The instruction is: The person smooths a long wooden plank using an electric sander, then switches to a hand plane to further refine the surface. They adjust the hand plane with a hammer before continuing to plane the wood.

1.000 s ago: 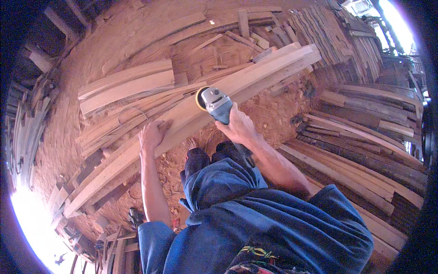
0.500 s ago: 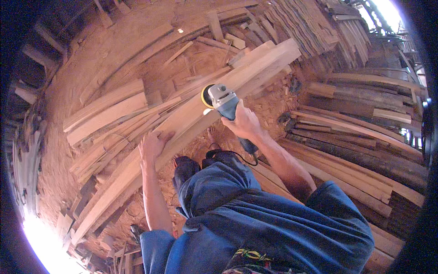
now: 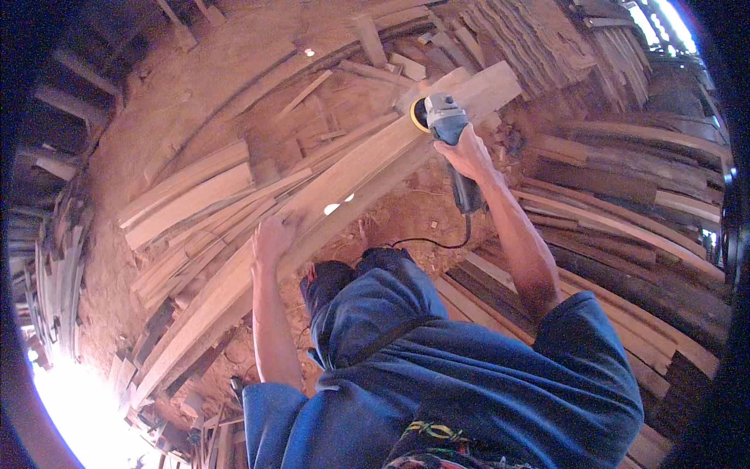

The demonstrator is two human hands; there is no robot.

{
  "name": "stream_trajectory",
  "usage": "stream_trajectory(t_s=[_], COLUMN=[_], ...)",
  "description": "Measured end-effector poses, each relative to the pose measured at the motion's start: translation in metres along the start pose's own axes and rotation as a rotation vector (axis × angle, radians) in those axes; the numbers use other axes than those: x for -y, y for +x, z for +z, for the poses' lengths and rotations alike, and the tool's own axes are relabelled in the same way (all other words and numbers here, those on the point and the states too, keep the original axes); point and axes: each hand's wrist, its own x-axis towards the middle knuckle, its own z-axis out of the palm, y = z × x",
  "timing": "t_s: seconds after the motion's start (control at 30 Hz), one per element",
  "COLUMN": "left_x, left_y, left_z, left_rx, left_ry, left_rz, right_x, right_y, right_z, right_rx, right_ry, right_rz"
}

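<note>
A long pale wooden plank runs diagonally from lower left to upper right. My left hand presses flat on it near the middle, fingers spread. My right hand grips a grey-blue angle grinder with a yellow-rimmed disc, set on the plank's far end. The grinder's black cord hangs down toward my legs. I wear a blue shirt and dark shorts.
Loose boards and offcuts lie piled left of the plank on sawdust-covered ground. Stacks of darker curved planks fill the right side. More timber is stacked at the top right. Bright daylight glares at the lower left.
My right hand has pushed the grinder along the plank toward its far upper-right end. My left hand stays pressed on the plank.
</note>
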Motion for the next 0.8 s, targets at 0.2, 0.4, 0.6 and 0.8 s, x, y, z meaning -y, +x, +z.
stream_trajectory(t_s=[0.2,0.4,0.6,0.8], left_x=[0.100,0.193,0.164,0.073], left_y=[-0.022,-0.057,-0.076,-0.044], left_z=[-0.015,-0.030,-0.053,-0.037], left_rx=[0.043,0.021,0.107,0.193], left_ry=[-0.022,-0.138,-0.076,-0.007], left_rz=[-0.052,-0.197,-0.269,-0.219], right_x=[0.081,0.181,0.208,0.145], right_y=[-0.109,-0.207,-0.222,-0.157], right_z=[0.071,0.145,0.153,0.102], right_rx=[0.124,0.321,0.358,0.278], right_ry=[-0.063,-0.043,-0.085,-0.067], right_rz=[-0.229,-0.475,-0.487,-0.333])
